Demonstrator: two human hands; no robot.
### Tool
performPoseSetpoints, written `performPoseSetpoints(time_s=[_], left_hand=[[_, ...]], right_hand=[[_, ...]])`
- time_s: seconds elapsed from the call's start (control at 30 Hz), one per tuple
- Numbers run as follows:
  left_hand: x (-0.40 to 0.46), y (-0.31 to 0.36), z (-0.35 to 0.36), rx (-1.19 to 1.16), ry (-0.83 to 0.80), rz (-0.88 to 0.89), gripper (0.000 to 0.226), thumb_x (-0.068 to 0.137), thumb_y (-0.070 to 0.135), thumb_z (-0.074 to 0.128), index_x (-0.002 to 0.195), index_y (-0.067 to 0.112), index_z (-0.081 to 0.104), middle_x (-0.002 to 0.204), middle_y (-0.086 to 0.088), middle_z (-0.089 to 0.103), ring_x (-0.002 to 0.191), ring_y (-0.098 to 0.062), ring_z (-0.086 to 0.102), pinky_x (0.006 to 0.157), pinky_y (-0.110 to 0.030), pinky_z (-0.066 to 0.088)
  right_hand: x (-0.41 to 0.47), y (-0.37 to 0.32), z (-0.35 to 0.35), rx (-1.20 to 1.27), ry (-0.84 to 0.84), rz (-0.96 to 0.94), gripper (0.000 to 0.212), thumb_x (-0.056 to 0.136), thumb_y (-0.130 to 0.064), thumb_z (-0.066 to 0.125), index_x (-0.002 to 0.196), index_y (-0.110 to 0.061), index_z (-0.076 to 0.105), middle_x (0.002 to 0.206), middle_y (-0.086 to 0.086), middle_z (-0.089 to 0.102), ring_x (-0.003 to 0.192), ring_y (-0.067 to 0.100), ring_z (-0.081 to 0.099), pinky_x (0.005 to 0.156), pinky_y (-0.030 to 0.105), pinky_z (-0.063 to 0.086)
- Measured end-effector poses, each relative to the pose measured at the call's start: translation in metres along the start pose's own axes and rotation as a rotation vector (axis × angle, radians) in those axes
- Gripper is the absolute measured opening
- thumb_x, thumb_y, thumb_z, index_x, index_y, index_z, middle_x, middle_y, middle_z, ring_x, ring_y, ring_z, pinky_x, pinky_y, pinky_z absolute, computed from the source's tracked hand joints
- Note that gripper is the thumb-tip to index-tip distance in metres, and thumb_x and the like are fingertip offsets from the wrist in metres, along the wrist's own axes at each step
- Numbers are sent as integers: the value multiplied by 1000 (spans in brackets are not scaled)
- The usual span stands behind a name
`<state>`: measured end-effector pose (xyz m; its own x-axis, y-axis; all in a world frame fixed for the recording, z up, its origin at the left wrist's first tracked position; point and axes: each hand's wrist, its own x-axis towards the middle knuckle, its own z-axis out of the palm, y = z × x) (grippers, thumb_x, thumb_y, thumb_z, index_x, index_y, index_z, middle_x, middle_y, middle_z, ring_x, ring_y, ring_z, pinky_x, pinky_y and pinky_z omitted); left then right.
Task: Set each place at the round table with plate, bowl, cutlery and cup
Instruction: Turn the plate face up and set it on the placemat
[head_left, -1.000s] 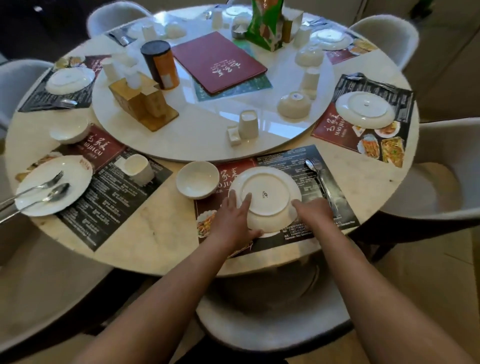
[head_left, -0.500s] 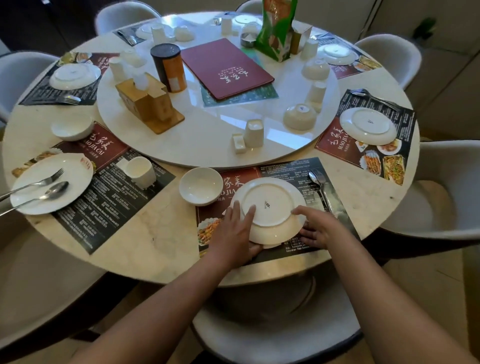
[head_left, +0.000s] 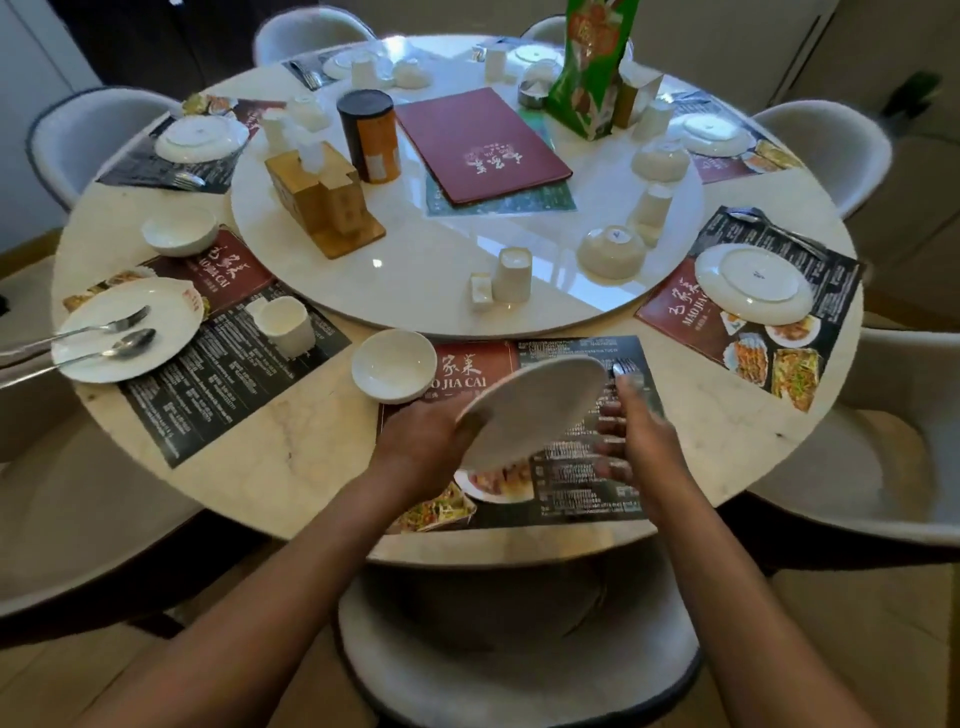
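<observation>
While my left hand (head_left: 434, 441) pinches the tilted white plate (head_left: 535, 410) by its near rim above the placemat (head_left: 582, 467), seemingly to flip it face-up, my right hand (head_left: 631, 441) hovers beside, fingers spread, ready to steady it.

one view only, a head-worn wide-angle camera, so no second view shares the scene. it looks forward and steeply down from above the near edge of the round table (head_left: 249, 483), from a standing height over the near chair (head_left: 519, 670). both forearms run in from the bottom edge; the left hand (head_left: 421, 447) and right hand (head_left: 636, 447) sit low of centre, close to the lens. the turntable (head_left: 415, 270) fills the upper middle. the far rim and far chairs curve toward the top, bent by the lens. floor shows at both lower corners.
</observation>
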<state>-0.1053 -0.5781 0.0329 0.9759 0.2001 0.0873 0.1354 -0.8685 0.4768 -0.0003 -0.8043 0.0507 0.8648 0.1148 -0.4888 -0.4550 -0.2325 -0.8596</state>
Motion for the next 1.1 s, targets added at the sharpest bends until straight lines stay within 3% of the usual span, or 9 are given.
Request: performPoseSetpoints(time_s=[0.1,0.2,0.33,0.47,0.6,0.8,0.93,1.1], left_hand=[[6,10,-9,-376,-212,-313,38,103,51,44,105,21,68,91,1,72,82,-19,69,75,-47,60],[1,14,-6,-594,-312,-480,35,102,46,50,109,17,68,95,-4,75,82,-19,74,72,-44,63],[-7,13,9,-689,-341,-717,40,99,46,56,121,13,61,102,-10,75,87,-24,76,73,-45,64],[-16,12,28,-744,-273,-846,36,100,43,58,127,20,55,107,-7,71,92,-26,72,62,-36,62],[-12,2,38,-588,-178,-828,42,99,45,58,129,15,58,105,-2,69,90,-21,68,62,-31,57],[-2,-24,44,-368,-240,-762,47,99,51,53,133,19,54,114,-3,67,97,-23,66,75,-39,60],[1,-36,52,-202,-277,-745,55,95,61,52,131,20,56,116,0,66,100,-20,63,89,-41,55],[1,-41,54,-69,-296,-708,59,92,67,51,131,23,58,117,1,66,100,-19,61,86,-37,52]], right_hand=[[21,7,-6,-166,-54,-12,34,97,-51,56,114,-23,63,117,6,66,99,24,66,72,41,59],[36,18,-11,-265,-194,-47,31,99,-30,59,130,-24,56,121,3,60,103,25,63,70,42,60],[46,27,-17,-433,-314,-138,26,99,-9,55,122,-21,61,103,-3,64,89,19,64,76,48,62],[57,33,-17,-551,-310,-166,29,94,-4,59,114,-24,65,94,-7,66,84,17,66,79,50,60],[62,39,-9,-561,-291,-165,29,89,-2,62,102,-26,69,90,-8,69,83,19,68,75,50,61],[58,47,1,-571,-229,-187,33,87,-4,64,83,-36,62,85,1,67,82,26,68,74,51,60],[53,48,2,-563,-203,-191,33,87,-2,63,82,-34,63,84,-7,69,80,18,68,76,47,61],[52,50,2,-551,-208,-178,32,86,-1,64,88,-33,67,85,-9,70,84,17,67,78,48,61]])
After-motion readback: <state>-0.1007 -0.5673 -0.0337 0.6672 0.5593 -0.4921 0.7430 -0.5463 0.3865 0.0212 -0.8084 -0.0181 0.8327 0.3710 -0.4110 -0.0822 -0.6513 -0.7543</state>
